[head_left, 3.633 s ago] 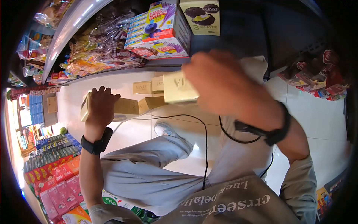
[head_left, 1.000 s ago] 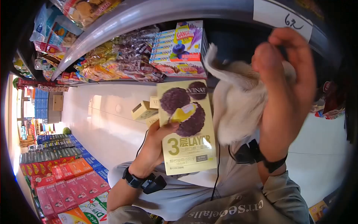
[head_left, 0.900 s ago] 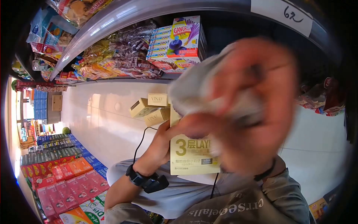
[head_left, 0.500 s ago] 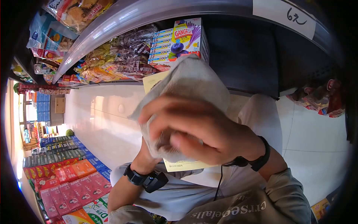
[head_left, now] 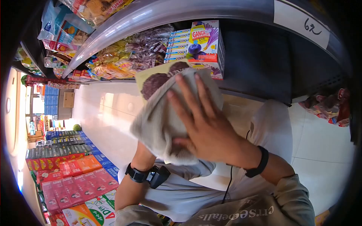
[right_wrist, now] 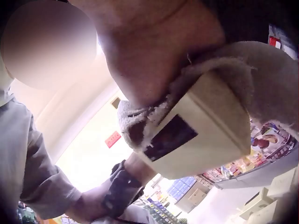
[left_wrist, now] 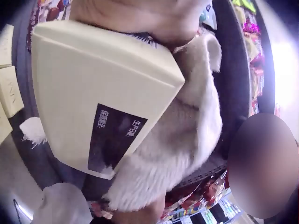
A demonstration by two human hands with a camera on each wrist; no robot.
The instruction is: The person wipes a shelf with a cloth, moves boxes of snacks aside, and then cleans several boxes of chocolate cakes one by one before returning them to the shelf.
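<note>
A grey-white cloth (head_left: 162,122) drapes over a pale yellow box (head_left: 154,80), whose upper left corner with dark round cookies shows past it. My right hand (head_left: 209,133) lies on the cloth with fingers spread. Below the cloth, my left hand (head_left: 144,155) is mostly hidden in the head view. The left wrist view has my left hand (left_wrist: 140,16) gripping the box (left_wrist: 88,79) at one end, its plain side with a dark label facing the camera. In the right wrist view, cloth (right_wrist: 271,79) wraps around the box (right_wrist: 210,130) beneath my right hand (right_wrist: 159,51).
A dark shelf (head_left: 252,60) holds a GANGRUI box stack (head_left: 203,41) and bagged snacks (head_left: 132,52). Its curved front edge (head_left: 169,11) arches above my hands. Red packets (head_left: 328,107) hang at right. Small VINAT boxes (left_wrist: 10,91) show in the left wrist view.
My right hand has brought the cloth down from the right onto the box. Over the last half second its curled fingers have straightened and spread across it.
</note>
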